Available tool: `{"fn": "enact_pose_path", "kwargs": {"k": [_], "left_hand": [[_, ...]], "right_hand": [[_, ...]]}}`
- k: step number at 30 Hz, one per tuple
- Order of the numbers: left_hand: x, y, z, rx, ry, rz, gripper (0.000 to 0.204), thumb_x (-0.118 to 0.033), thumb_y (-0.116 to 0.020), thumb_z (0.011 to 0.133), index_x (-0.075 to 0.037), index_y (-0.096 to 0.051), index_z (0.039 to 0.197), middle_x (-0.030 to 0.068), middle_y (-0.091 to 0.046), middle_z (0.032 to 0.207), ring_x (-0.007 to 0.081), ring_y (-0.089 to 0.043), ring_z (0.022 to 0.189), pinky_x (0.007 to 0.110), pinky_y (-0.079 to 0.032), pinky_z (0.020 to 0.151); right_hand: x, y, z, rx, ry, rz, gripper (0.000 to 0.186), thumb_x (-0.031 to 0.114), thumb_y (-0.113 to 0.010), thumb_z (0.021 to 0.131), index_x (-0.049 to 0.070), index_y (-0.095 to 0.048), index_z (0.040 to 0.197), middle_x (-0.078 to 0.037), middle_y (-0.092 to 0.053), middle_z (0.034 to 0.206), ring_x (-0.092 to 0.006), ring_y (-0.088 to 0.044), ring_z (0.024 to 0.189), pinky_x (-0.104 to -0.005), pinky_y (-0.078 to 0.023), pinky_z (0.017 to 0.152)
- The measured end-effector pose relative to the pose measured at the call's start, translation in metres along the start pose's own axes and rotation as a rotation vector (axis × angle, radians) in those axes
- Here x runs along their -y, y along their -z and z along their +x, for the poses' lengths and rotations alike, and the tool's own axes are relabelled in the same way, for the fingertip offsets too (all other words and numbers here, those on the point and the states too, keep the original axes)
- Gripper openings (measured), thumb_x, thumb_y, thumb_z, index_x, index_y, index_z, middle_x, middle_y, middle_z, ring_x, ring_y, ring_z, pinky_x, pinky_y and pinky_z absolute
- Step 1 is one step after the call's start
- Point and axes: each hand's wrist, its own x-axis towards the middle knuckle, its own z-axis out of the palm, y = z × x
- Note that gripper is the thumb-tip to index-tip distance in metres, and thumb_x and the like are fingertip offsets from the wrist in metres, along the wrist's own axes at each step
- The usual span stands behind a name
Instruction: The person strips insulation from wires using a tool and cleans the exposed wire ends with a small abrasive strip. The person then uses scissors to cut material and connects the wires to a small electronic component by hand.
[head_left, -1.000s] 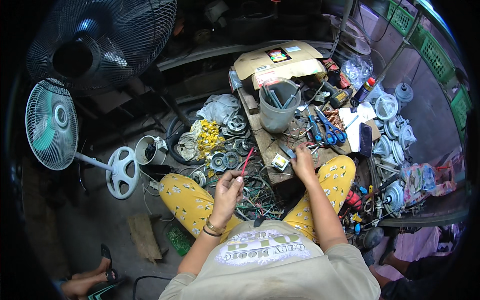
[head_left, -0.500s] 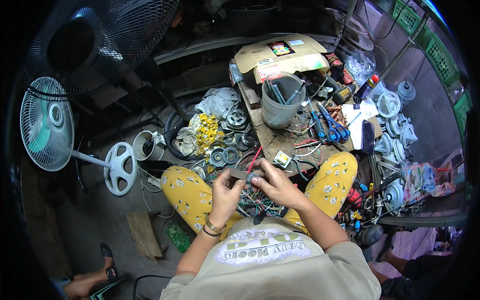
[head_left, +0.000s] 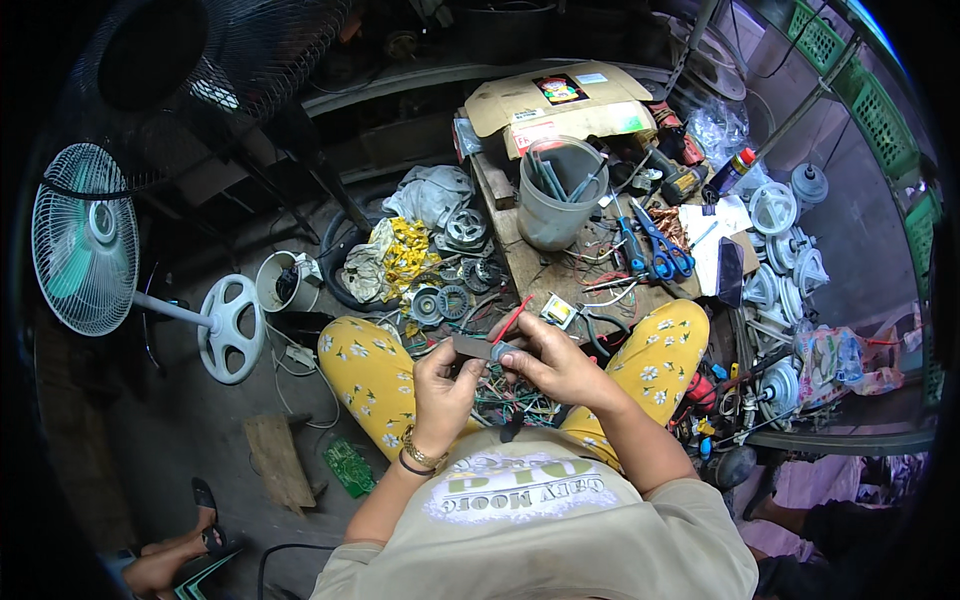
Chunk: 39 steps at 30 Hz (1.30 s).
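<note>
In front of my lap, my left hand [head_left: 446, 395] pinches one end of a flat, grey-brown strip [head_left: 472, 347], thumb on the near side. My right hand [head_left: 552, 362] is closed on a small roundish grey part [head_left: 502, 351], which touches the strip's other end. A thin red tube or wire [head_left: 512, 318] sticks up by the right fingers; where it joins is hidden. Below both hands lies a tangle of coloured wires [head_left: 510, 396] between my knees. Beyond them, a small white-and-yellow transformer-like block [head_left: 558, 311] rests at the near edge of the wooden bench [head_left: 515, 262].
On the bench are a grey bucket [head_left: 550, 220], blue-handled scissors [head_left: 668, 255], a phone [head_left: 730, 270] and a cardboard box [head_left: 560, 100]. Motor parts [head_left: 440, 304] lie left of it, white plastic fan parts [head_left: 785, 250] right. A standing fan [head_left: 88, 235] and a wooden block [head_left: 278, 462] are on the left.
Both hands keep their hold on the strip and grey part. The red tube leans further right than before. The whole view has shifted slightly.
</note>
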Motion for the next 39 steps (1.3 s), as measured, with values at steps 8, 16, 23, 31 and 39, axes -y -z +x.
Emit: {"fn": "enact_pose_path", "kwargs": {"k": [8, 16, 23, 31, 39], "left_hand": [[0.012, 0.003, -0.006, -0.034, -0.073, 0.151, 0.003, 0.003, -0.061, 0.082, 0.002, -0.061, 0.085, 0.0031, -0.058, 0.066, 0.0058, -0.05, 0.059, 0.023, -0.038, 0.051], [0.001, -0.005, -0.01, -0.026, -0.066, 0.104, 0.005, 0.0, -0.061, 0.085, 0.002, -0.061, 0.088, 0.0017, -0.058, 0.067, 0.0037, -0.048, 0.06, 0.022, -0.039, 0.052], [-0.005, -0.004, -0.016, 0.031, -0.01, 0.119, 0.004, -0.001, -0.061, 0.086, 0.003, -0.061, 0.088, -0.0012, -0.055, 0.067, 0.0018, -0.044, 0.059, 0.02, -0.036, 0.051], [-0.009, 0.001, -0.02, 0.028, 0.079, -0.012, 0.008, -0.007, -0.06, 0.089, 0.001, -0.059, 0.089, -0.005, -0.051, 0.071, 0.0012, -0.042, 0.063, 0.018, -0.033, 0.055], [0.007, 0.034, -0.042, -0.12, 0.046, -0.018, 0.008, -0.009, -0.06, 0.09, -0.001, -0.057, 0.089, -0.0053, -0.051, 0.071, 0.0008, -0.043, 0.061, 0.017, -0.033, 0.053]], "right_hand": [[0.004, 0.001, -0.002, 0.046, -0.075, 0.193, 0.022, 0.0, -0.054, 0.09, 0.0, -0.05, 0.112, -0.003, -0.06, 0.082, -0.0078, -0.055, 0.067, -0.025, -0.045, 0.061], [0.008, 0.002, -0.005, 0.008, -0.122, 0.335, 0.022, 0.012, -0.061, 0.09, 0.003, -0.054, 0.109, -0.001, -0.061, 0.079, -0.0044, -0.055, 0.064, -0.0171, -0.039, 0.049], [0.017, 0.014, -0.008, -0.008, -0.202, 0.37, 0.018, 0.009, -0.057, 0.09, 0.004, -0.055, 0.107, 0.001, -0.056, 0.081, -0.004, -0.052, 0.067, -0.0178, -0.038, 0.05], [0.016, 0.017, 0.002, -0.018, -0.149, 0.37, 0.022, 0.014, -0.061, 0.089, 0.005, -0.056, 0.109, 0.0, -0.06, 0.077, -0.0047, -0.055, 0.063, -0.0171, -0.04, 0.05], [0.011, 0.08, 0.028, -0.37, 0.059, 0.398, 0.026, 0.016, -0.06, 0.089, 0.004, -0.053, 0.111, -0.001, -0.055, 0.072, -0.0073, -0.055, 0.06, -0.0195, -0.044, 0.048]]}}
